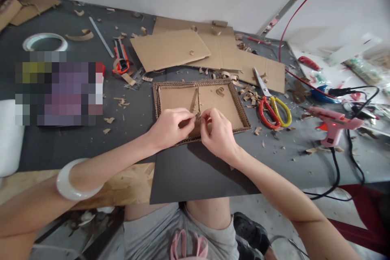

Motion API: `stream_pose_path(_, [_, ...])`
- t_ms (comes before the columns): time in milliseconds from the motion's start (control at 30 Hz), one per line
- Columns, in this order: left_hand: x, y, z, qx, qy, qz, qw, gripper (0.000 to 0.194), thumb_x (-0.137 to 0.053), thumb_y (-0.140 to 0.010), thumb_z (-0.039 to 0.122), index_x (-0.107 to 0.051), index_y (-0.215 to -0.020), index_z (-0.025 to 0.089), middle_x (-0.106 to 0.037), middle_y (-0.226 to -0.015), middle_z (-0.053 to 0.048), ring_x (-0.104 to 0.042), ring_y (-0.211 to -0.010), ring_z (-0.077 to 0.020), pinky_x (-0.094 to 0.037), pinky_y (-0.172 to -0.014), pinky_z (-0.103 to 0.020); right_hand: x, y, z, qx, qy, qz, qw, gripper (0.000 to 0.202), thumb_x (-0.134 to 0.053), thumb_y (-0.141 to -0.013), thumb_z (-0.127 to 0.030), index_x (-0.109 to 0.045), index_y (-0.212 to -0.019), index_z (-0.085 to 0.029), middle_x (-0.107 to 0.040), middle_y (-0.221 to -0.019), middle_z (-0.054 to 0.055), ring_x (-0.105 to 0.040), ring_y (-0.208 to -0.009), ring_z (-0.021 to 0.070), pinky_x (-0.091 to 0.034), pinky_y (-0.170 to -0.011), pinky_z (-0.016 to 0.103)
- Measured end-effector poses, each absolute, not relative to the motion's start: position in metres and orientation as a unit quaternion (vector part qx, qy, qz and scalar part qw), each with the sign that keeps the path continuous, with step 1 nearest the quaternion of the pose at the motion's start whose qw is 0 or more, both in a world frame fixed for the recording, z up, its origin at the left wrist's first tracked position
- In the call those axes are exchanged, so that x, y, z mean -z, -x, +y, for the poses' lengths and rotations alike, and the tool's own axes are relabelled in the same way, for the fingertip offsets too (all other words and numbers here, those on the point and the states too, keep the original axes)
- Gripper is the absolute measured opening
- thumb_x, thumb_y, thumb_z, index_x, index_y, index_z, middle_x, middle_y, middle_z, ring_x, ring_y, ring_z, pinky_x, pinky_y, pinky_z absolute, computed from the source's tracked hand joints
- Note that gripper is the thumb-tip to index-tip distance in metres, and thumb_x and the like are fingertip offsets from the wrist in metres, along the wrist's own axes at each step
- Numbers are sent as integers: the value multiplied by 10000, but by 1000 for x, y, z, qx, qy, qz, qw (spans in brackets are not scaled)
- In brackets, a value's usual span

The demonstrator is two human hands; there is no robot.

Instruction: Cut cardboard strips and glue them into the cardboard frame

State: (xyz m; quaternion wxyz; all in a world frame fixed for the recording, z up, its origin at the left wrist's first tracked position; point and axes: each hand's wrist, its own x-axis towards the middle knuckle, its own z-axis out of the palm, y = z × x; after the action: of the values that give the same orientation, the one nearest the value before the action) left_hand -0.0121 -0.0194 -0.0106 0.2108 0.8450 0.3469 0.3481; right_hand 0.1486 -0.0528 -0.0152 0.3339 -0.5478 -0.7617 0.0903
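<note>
A shallow cardboard tray (176,99) with a corrugated rim lies on the dark table in front of me. A thin cardboard strip (199,99) stands on edge across its middle like a divider. My left hand (173,128) reaches over the tray's near side, thumb and forefinger pinched on the strip's near end. Close beside it, my right hand (217,132) pinches the same end from the right. The fingertips nearly meet and cover part of the strip. A curled cardboard scrap (219,91) rests inside the tray's right half.
Scissors (268,107) and a pink glue gun (332,124) with a black cord lie to the right. Cardboard sheets (170,48) lie behind the tray. An orange utility knife (121,59) and a tape roll (45,42) are at left. Cardboard scraps (122,101) litter the table.
</note>
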Motion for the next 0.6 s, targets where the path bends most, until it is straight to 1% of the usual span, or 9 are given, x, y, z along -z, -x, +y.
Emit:
stream_pose_path(200, [9,13,-19,-340,-838,365,221,202,-505,-822,144,-676,-715,135,-694,-726,-46,-594,-588,-121,-439,-567,-224,13,-160,-46,-78,578,-737,342,80,-426,-802,-138,-411,-781,-213,-555,-726,46,-537,-670,172,-451,-634,313])
stream_pose_path(300, [9,12,-18,-344,-837,363,221,205,-505,-831,149,-673,-714,130,-691,-720,-49,-593,-590,-123,-439,-571,-224,10,-161,-47,-96,561,-746,346,51,-459,-822,-197,-433,-780,-210,-572,-739,49,-542,-686,172,-460,-652,315])
stream_pose_path(400, [8,12,-18,-347,-839,355,224,183,-509,-831,147,-675,-761,116,-686,-725,-54,-605,-620,-129,-449,-592,-223,9,-158,-49,-109,527,-773,336,81,-489,-844,-256,-459,-787,-207,-597,-755,55,-548,-709,174,-468,-663,309])
stream_pose_path(500, [8,12,-19,-342,-842,349,230,175,-504,-830,152,-670,-789,113,-682,-734,-52,-606,-631,-130,-461,-614,-226,10,-156,-50,-110,504,-791,330,66,-448,-863,-208,-477,-803,-203,-606,-762,59,-551,-713,170,-470,-666,299])
stream_pose_path(600, [8,13,-19,-338,-843,348,232,161,-514,-831,167,-663,-802,112,-677,-740,-49,-605,-639,-130,-467,-624,-225,11,-155,-50,-116,493,-794,335,96,-423,-870,-174,-479,-796,-200,-594,-743,56,-551,-697,164,-467,-653,287])
